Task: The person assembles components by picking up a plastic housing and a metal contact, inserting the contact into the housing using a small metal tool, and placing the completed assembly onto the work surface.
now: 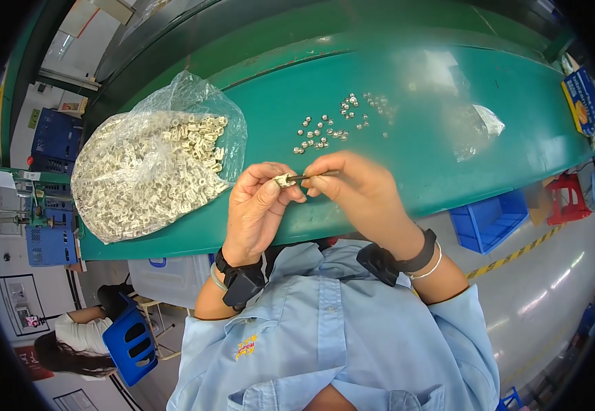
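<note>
The bench [424,178] has a smooth green top. A large clear bag [208,104] filled with small cream pieces [133,181] lies on its left side; small shiny beads [322,144] are scattered loosely near the middle, and toward the right lies a smaller clear bag [472,135] with a white label [490,120].

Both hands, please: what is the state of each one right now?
Left hand: closed, holding a small white part in its fingertip grip.
Right hand: closed, holding a thin dark rod, one end at the white part.
</note>
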`<state>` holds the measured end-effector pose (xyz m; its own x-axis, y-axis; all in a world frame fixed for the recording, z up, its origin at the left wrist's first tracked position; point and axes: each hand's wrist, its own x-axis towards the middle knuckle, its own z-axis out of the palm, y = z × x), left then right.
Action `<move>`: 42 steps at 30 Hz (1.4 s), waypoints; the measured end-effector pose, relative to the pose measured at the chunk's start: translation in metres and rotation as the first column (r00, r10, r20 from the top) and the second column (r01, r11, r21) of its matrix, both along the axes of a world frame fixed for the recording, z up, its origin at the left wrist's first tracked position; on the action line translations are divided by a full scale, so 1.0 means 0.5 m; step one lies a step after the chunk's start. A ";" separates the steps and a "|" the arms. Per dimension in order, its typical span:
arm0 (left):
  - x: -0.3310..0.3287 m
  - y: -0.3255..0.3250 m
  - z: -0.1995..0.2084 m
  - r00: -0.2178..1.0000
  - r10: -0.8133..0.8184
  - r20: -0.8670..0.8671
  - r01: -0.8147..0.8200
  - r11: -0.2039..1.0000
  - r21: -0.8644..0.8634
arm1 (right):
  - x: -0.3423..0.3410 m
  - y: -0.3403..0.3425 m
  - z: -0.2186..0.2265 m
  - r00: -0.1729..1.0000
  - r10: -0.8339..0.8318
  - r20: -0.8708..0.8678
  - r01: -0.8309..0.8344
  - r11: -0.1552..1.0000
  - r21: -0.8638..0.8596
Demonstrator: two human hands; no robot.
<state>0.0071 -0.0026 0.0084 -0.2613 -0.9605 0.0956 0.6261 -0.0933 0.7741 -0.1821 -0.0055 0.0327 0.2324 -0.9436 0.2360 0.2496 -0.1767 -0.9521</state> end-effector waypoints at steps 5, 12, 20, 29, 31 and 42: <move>-0.010 -0.001 0.002 0.998 0.039 0.042 -0.038 0.999 -0.027 | -0.002 0.004 -0.011 0.997 0.003 0.073 -0.003 1.000 0.003; -0.021 0.002 0.017 0.985 0.098 0.141 -0.092 0.994 -0.052 | 0.000 0.021 -0.015 0.998 -0.067 0.007 0.067 0.996 -0.060; -0.007 -0.009 0.003 0.964 0.186 0.189 -0.197 0.980 0.041 | -0.009 0.047 0.009 0.969 -0.195 -0.153 0.132 0.928 -0.350; -0.021 0.000 0.007 0.998 0.049 0.030 -0.053 0.986 0.160 | 0.003 0.018 -0.014 0.949 -0.258 -0.180 0.179 0.913 -0.367; -0.025 0.001 0.008 0.998 0.056 0.024 -0.059 0.980 0.192 | 0.006 0.015 -0.015 0.945 -0.280 -0.166 0.188 0.885 -0.425; -0.033 0.007 0.012 0.977 0.137 0.162 -0.159 0.978 0.132 | 0.011 0.009 -0.025 0.885 -0.354 -0.301 0.136 0.816 -0.562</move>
